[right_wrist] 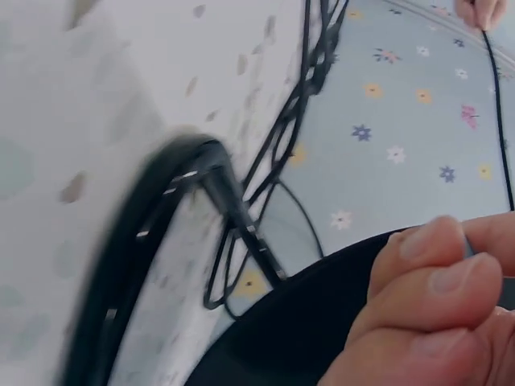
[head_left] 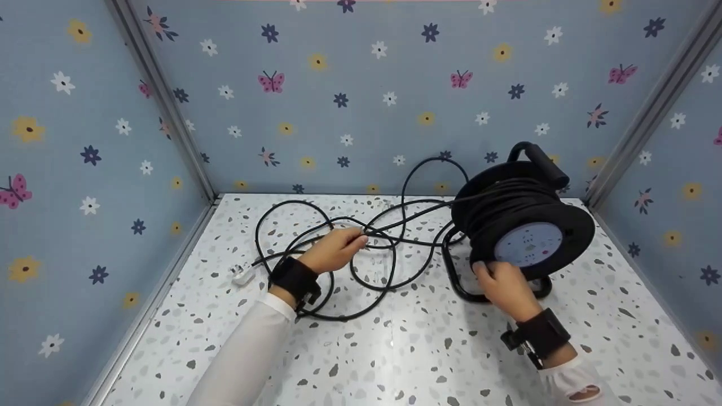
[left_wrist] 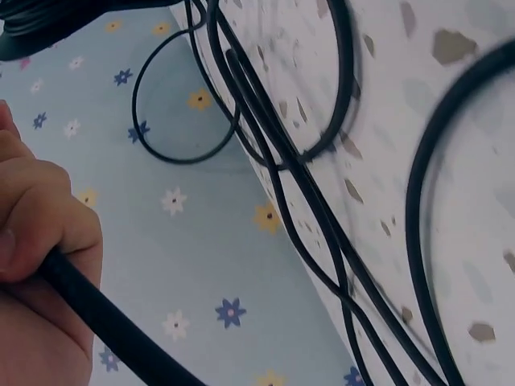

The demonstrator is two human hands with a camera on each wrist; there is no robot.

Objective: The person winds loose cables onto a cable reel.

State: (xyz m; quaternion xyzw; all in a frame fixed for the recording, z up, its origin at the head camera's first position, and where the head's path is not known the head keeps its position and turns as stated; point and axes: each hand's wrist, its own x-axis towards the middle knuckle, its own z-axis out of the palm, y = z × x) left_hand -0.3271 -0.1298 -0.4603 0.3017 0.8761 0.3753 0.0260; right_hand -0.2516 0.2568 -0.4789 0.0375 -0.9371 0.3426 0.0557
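Observation:
A black cable reel (head_left: 572,239) with a pale socket face stands at the right, black cable wound round its drum. Its tube stand (head_left: 449,270) rests on the speckled surface. My left hand (head_left: 333,251) grips the black cable (head_left: 417,214), which runs taut from the drum; in the left wrist view the cable (left_wrist: 105,318) passes through the curled fingers. My right hand (head_left: 507,287) holds the near edge of the reel with curled fingers (right_wrist: 426,301); whatever lies inside its grasp is mostly hidden. A white plug (head_left: 243,276) lies at the cable's end, left of my left hand.
Loose loops of cable (head_left: 344,318) spread over the speckled white surface (head_left: 395,361) between the plug and the reel. Flowered blue panels (head_left: 361,84) stand behind and at both sides, joined by metal posts. A carry handle (head_left: 544,163) tops the reel.

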